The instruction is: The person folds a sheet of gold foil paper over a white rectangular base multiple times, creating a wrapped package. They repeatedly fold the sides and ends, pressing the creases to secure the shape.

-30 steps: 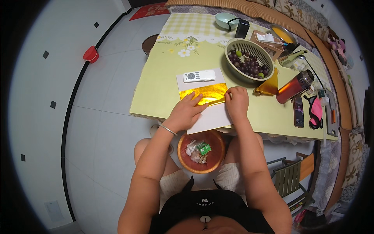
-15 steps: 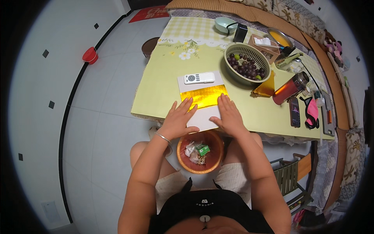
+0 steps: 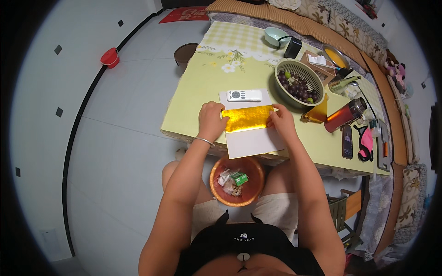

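Observation:
A shiny gold foil paper strip point(image 3: 248, 118) lies across a pale sheet point(image 3: 253, 143) with a thin gold edge, at the table's front edge. My left hand point(image 3: 212, 120) is curled at the strip's left end, its thumb on the foil. At the other end, my right hand point(image 3: 282, 122) pinches the strip's upper right corner and edge. Part of the strip's ends is hidden under my fingers. Just beyond the foil, a white remote control point(image 3: 244, 95) rests across the top of the pale sheet.
A colander point(image 3: 317, 78) of grapes stands right of the remote. Nearby are a folded gold paper piece point(image 3: 316, 112), a red thermos point(image 3: 344, 115), a phone point(image 3: 347, 141) and a pink-black eye mask point(image 3: 365, 143). Between my knees sits a lined waste bin point(image 3: 248, 195).
Both hands have gone from lying flat, fingers spread on the foil and sheet, to gripping the strip's two ends. They have moved apart and slightly away from me. The view has shifted a little.

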Available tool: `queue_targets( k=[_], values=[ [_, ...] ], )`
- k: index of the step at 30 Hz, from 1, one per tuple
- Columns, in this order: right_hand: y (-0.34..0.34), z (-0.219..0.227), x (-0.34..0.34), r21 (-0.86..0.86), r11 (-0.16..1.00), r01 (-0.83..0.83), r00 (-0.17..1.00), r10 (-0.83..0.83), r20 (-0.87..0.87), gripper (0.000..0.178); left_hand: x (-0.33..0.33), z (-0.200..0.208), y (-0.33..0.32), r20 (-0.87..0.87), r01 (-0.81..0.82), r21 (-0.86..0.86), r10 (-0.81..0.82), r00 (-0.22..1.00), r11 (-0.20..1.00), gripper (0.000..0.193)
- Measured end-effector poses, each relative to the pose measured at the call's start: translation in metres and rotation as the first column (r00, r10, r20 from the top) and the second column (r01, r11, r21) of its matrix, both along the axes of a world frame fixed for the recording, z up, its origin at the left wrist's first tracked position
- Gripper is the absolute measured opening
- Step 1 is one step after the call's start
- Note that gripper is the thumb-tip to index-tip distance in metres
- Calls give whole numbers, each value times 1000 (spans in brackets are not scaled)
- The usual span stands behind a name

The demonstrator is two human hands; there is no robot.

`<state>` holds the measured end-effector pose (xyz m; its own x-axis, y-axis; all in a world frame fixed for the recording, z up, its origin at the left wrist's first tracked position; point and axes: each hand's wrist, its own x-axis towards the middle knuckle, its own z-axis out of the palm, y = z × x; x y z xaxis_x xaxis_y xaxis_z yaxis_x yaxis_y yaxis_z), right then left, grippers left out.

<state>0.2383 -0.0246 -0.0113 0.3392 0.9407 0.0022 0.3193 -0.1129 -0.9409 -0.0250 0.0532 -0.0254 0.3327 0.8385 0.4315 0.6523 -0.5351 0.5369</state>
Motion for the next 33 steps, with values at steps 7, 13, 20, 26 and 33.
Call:
queue_targets(
  k=[7, 13, 20, 26, 33],
  values=[
    [3, -16, 13, -92, 996, 2, 954, -30, -298, 64, 11, -6, 13, -37, -187, -128, 183, 982, 974, 10],
    [3, -21, 12, -74, 997, -5, 963, -15, -269, 66, 17, -8, 15, -122, -228, -53, 221, 968, 972, 3],
    [1, -17, 11, -78, 997, 7, 945, -32, -327, 64, 19, -13, 14, -153, -177, 19, 178, 972, 984, 3],
    [2, -17, 13, -74, 997, -2, 937, -24, -347, 63, 18, -12, 10, -151, -167, 79, 178, 972, 983, 3],
    [0, -17, 11, -44, 999, 10, 921, -26, -388, 59, 17, 12, -5, 97, -82, -102, 92, 991, 991, 6]
  ],
)
